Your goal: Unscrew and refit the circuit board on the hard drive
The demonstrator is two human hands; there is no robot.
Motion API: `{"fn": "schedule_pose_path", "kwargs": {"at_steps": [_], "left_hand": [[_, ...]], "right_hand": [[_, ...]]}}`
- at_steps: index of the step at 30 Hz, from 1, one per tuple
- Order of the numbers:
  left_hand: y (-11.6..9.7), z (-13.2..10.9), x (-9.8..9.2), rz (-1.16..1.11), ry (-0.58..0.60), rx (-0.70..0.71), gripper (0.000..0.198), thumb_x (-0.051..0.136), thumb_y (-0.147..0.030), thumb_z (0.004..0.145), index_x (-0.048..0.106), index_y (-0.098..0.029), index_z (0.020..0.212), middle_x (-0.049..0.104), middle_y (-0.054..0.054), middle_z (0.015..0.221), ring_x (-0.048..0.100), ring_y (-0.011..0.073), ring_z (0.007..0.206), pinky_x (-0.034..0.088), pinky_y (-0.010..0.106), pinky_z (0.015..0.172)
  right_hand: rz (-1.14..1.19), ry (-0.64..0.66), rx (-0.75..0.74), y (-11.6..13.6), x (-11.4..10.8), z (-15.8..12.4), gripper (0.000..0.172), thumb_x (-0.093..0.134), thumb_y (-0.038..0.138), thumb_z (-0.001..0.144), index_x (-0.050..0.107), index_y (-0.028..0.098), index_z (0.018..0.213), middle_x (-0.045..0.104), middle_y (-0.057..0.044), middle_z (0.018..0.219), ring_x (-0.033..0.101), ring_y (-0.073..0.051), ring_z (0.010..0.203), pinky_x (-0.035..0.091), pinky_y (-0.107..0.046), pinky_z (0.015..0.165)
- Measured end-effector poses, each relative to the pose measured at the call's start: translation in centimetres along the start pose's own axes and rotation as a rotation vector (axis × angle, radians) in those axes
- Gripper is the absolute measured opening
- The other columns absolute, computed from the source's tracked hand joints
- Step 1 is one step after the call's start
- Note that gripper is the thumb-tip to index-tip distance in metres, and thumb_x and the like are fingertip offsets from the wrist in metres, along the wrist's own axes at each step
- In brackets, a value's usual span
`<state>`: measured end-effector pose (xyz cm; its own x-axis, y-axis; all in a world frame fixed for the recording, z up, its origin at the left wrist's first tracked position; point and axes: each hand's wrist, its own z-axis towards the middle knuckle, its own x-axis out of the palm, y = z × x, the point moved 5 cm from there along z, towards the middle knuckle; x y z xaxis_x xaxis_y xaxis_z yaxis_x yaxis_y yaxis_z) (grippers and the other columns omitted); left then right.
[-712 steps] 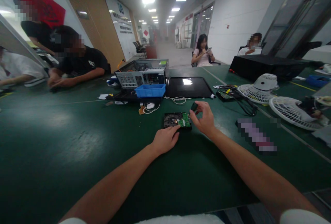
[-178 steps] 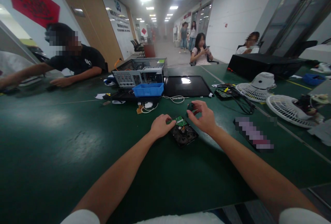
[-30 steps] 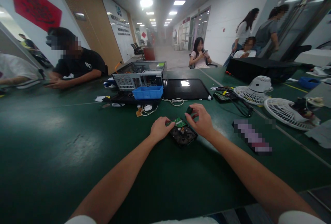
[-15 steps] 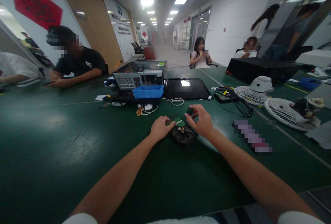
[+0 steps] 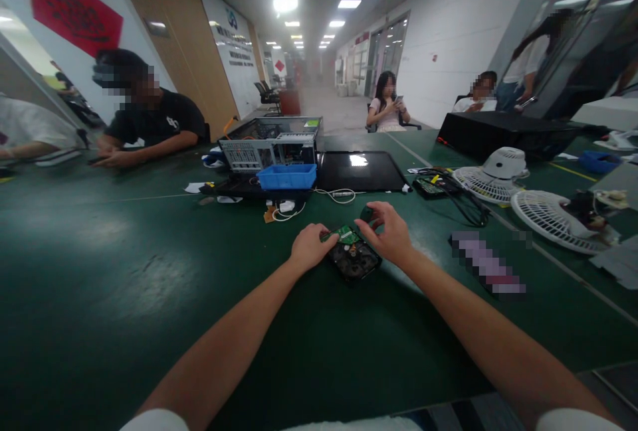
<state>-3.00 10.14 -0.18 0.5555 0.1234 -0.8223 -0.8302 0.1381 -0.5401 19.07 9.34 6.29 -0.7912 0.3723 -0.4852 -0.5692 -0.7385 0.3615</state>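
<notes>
A hard disk drive (image 5: 355, 259) lies on the green table, its dark underside and green circuit board facing up. My left hand (image 5: 312, 247) grips the drive's far left edge, thumb on the circuit board and the other fingers partly hidden at the side. Over the drive's far right edge is my right hand (image 5: 386, 228), its thumb and fingers pinched round a short, dark green, handle-like piece (image 5: 367, 213). The lower end of that piece is hidden, so whether it touches the drive cannot be made out.
Beyond my hands stand an open computer case (image 5: 272, 142), a blue tray (image 5: 288, 176) and a black panel (image 5: 363, 171). On the right are cables (image 5: 473, 208), white fan parts (image 5: 553, 218), a blurred flat object (image 5: 486, 263) and a black box (image 5: 506, 133). Several people are around the table.
Both hands keep nearly the same place on the drive and the dark green piece. In the background at right, the standing people have moved to the right.
</notes>
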Motion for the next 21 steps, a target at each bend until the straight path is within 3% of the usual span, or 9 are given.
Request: {"fn": "schedule_pose_path", "kwargs": {"at_steps": [4,10,15,21], "left_hand": [[0.05,0.05,0.08,-0.001,-0.006,0.005,0.038,0.063,-0.057,0.089,0.073,-0.022,0.100,0.069,0.007,0.100,0.066,0.0230,0.095,0.049,0.033,0.087],[0.15,0.09,0.25,-0.003,-0.012,-0.002,0.037,0.064,-0.055,0.088,0.073,-0.022,0.100,0.070,0.007,0.099,0.066,0.0223,0.094,0.049,0.032,0.087],[0.06,0.08,0.15,-0.005,-0.004,0.005,0.037,0.063,-0.056,0.089,0.073,-0.022,0.099,0.069,0.007,0.099,0.066,0.0226,0.094,0.049,0.033,0.086],[0.08,0.09,0.16,-0.007,-0.013,0.014,0.038,0.063,-0.057,0.088,0.073,-0.022,0.099,0.069,0.007,0.098,0.066,0.0232,0.093,0.049,0.034,0.086]], "right_hand": [[0.026,0.028,-0.020,-0.12,0.08,-0.09,0.046,0.064,0.036,0.093,0.048,0.025,0.134,0.064,-0.009,0.112,0.070,-0.021,0.085,0.064,-0.038,0.073],[0.148,-0.038,-0.009,-0.33,0.28,-0.06,0.047,0.063,0.032,0.094,0.044,0.025,0.137,0.060,-0.013,0.131,0.071,-0.022,0.097,0.066,-0.036,0.072],[0.076,-0.091,-0.048,-0.04,-0.19,0.01,0.041,0.069,0.034,0.090,0.053,0.025,0.126,0.063,-0.011,0.123,0.071,-0.020,0.085,0.066,-0.035,0.066],[0.078,-0.031,-0.063,0.63,-0.63,0.15,0.039,0.062,0.026,0.093,0.054,0.026,0.131,0.059,-0.012,0.121,0.068,-0.018,0.084,0.066,-0.036,0.070]]}}
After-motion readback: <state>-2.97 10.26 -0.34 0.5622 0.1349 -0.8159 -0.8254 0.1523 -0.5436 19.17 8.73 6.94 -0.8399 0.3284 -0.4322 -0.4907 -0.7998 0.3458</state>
